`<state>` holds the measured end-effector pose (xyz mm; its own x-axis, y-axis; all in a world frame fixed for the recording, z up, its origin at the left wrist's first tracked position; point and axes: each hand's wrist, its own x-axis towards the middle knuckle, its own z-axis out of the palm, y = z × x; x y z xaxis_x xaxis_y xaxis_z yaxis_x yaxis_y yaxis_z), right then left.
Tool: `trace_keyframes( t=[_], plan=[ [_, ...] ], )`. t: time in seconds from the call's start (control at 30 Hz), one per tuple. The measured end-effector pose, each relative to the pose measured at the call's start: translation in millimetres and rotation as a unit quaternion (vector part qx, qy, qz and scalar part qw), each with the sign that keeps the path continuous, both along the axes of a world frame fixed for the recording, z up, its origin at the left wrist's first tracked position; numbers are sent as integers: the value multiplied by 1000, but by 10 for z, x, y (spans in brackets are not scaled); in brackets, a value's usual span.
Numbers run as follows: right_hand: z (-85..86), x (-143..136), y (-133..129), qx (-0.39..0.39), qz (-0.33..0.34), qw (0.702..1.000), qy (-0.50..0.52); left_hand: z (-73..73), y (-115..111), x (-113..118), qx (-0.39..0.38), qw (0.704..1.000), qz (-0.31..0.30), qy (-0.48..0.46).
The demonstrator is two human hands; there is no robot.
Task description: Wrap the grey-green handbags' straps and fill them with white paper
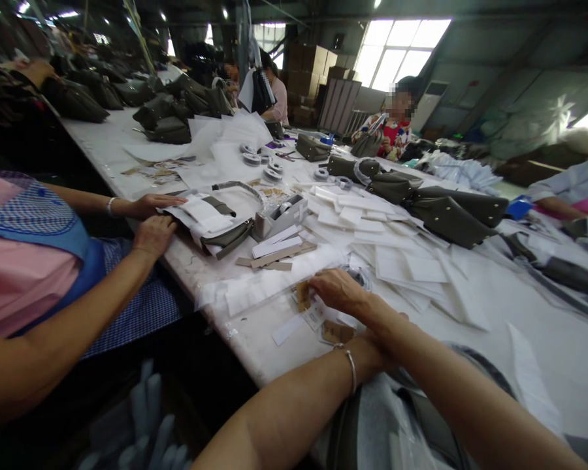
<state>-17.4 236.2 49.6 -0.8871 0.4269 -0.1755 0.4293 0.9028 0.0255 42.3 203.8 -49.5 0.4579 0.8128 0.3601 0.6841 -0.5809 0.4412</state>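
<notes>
My right hand [337, 289] reaches across from the right, its fingers bent together at the edge of a small brown tag [302, 296]. My left hand [379, 351], below a silver bracelet, passes beneath my right forearm; its fingers are hidden. White tags [314, 314] and another brown tag [337, 332] lie just below my right hand. Behind that hand is a clear-wrapped ring-like roll [360, 275]. At the bottom, a dark bag [428, 418] with clear plastic and grey lining lies partly under my forearms.
At the left, a co-worker's hands [154, 225] rest by a dark bag with white sheets. A grey tape dispenser [280, 217], cardboard strips [274, 256] and piled white sheets [396, 241] cover the middle. Dark green bags [451, 212] lie beyond; other people sit around the white table [534, 307].
</notes>
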Motion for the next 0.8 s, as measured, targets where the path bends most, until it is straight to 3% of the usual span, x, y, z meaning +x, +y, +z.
trace_keyframes(
  t=[0.17,0.3,0.43,0.53,0.67,0.73,0.8],
  plan=[
    [-73,-93,-52,21,-96,994,39,157,48,7,-61,997,-30,26],
    [-95,-134,-81,23,-124,990,55,193,47,3,-37,999,-16,12],
    [-12,-26,-84,-6,-164,960,227,187,-1,-32,-17,999,-11,-28],
    [126,124,-87,-87,-222,889,392,210,-35,-67,-59,991,-17,-119],
    [348,424,-102,-278,-296,732,547,285,-60,-74,-129,975,1,-180],
    [431,626,-114,-324,-314,661,600,330,-70,-75,-140,971,12,-194],
    [477,851,-134,-342,-335,611,630,381,-69,-96,-150,964,13,-218]
  ],
)
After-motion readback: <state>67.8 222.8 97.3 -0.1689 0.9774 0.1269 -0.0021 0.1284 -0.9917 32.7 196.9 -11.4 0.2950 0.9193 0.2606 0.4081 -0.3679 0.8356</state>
